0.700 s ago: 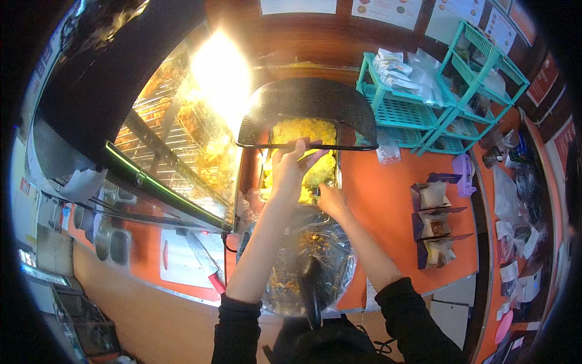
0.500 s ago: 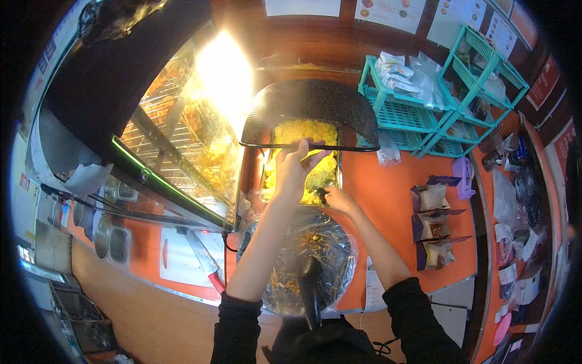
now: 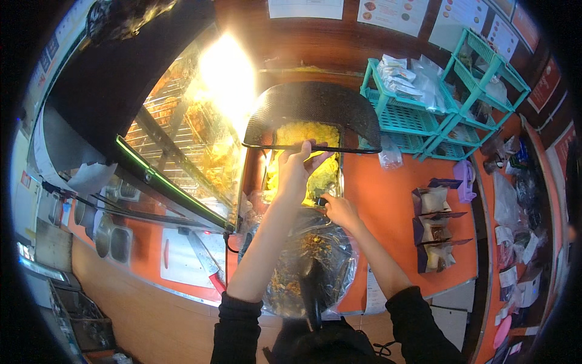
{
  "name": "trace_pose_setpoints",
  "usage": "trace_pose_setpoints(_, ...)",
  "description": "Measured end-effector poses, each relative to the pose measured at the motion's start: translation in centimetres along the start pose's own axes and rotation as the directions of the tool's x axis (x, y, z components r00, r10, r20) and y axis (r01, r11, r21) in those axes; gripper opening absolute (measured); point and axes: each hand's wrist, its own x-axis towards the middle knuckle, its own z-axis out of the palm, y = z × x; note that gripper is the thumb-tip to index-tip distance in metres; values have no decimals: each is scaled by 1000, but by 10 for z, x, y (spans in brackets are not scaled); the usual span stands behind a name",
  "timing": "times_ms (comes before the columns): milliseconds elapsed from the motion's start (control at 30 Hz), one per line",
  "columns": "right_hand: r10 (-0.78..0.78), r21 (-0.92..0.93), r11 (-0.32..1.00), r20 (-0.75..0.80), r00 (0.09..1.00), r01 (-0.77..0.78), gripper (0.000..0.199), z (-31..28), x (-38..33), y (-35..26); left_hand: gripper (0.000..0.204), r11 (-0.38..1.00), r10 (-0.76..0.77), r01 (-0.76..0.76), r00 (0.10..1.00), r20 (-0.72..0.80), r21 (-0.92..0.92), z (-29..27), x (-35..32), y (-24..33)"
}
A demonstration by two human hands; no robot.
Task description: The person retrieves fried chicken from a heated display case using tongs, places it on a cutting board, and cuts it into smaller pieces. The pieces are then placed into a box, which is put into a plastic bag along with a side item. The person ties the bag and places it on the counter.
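Observation:
My left hand (image 3: 295,167) grips the front rim of a black mesh food cover (image 3: 312,112), which is tipped up above a metal tray (image 3: 340,179). Yellow food, like yellow rice, (image 3: 325,171) fills the tray and shows partly through the mesh. At the tray's near right corner, my right hand (image 3: 341,210) is closed on the dark handle of a serving utensil (image 3: 319,201); the utensil's working end is hard to make out. Just nearer to me sits a round bowl covered in clear plastic (image 3: 347,264), with brown bits in it and a black handle (image 3: 310,290) sticking out toward me.
A lit glass cabinet (image 3: 182,164) with roasted food stands left of the tray. Below it are a white cutting board (image 3: 176,258) and a red-handled knife (image 3: 206,258). Turquoise racks (image 3: 412,121) stand far right, with purple boxes of packets (image 3: 433,227) nearer.
My right hand has drawn the utensil handle slightly toward me, to the tray's near edge. My left hand still holds the cover tipped up.

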Motion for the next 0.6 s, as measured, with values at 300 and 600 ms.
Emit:
trace_pose_setpoints(300,-131,-228,955,258,957,192,39,-26,25,-14,20,996,74,-74,997,-15,-43,-4,7,-11)
trace_pose_setpoints(600,-134,366,928,515,847,-75,38,-32,67,71,22,994,105,-105,994,4,-24,8,2,-6)
